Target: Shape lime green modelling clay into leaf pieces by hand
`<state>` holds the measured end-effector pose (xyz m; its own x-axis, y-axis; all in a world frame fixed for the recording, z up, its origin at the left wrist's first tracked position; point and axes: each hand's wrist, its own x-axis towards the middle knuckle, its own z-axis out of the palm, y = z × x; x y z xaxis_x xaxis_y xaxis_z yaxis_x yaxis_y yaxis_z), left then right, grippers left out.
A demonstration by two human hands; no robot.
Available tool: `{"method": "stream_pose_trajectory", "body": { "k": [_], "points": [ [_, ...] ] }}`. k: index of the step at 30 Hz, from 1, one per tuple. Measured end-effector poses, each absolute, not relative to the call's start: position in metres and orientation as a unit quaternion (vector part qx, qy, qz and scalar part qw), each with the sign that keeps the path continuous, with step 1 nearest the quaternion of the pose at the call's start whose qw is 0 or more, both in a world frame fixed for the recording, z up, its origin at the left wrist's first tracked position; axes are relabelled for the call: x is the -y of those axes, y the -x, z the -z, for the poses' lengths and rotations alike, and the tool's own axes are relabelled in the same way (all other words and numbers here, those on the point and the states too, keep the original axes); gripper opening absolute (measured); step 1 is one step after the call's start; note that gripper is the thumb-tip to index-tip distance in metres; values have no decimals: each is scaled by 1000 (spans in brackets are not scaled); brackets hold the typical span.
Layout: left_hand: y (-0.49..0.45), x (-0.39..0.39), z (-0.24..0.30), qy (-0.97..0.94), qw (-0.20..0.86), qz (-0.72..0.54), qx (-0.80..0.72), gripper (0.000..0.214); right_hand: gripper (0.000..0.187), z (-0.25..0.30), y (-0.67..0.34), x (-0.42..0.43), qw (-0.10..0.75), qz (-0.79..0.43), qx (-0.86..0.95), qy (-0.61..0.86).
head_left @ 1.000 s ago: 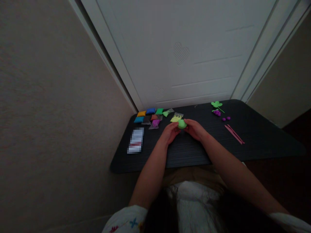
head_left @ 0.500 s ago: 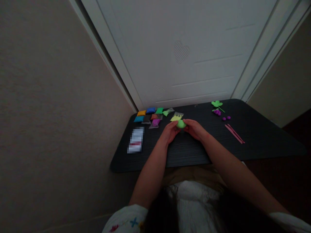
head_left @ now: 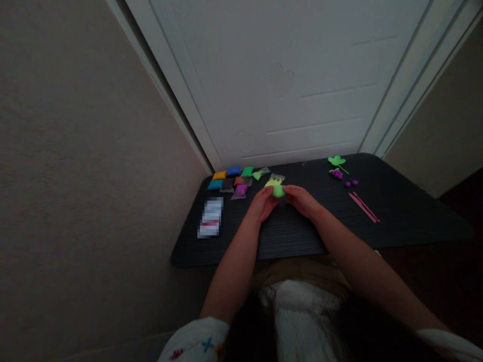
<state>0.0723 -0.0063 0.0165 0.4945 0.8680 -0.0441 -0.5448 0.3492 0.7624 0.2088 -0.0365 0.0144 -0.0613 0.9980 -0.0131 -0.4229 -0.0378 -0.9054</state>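
A lump of light green modelling clay point(head_left: 278, 191) is held above the dark table between the fingertips of both hands. My left hand point(head_left: 263, 202) grips its left side with bent fingers. On the other side, my right hand point(head_left: 299, 199) pinches the clay's right edge. Just behind the lump lies a clear packet of yellow clay point(head_left: 275, 179), partly covered by the fingers and the clay. The undersides of the fingers are hard to make out in the dim light.
Several clay packets, among them a purple one point(head_left: 240, 191), lie at the back left of the table point(head_left: 292, 239). A blurred white card point(head_left: 211, 217) is nearer. At the right are a green clover shape point(head_left: 336, 161), purple clay balls point(head_left: 337, 174) and pink modelling tools point(head_left: 363, 207).
The green clay has shifted slightly left and looks a bit flatter. Both hands keep hold of it, the right hand having moved a little left.
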Motion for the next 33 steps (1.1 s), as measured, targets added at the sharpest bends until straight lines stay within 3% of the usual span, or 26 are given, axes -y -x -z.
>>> {"method": "stream_pose_trajectory", "body": {
  "k": [33],
  "points": [
    [-74,5,-14,-396,763,-433,-271,25,20,-17,-207,38,582,-604,390,380]
  ]
}}
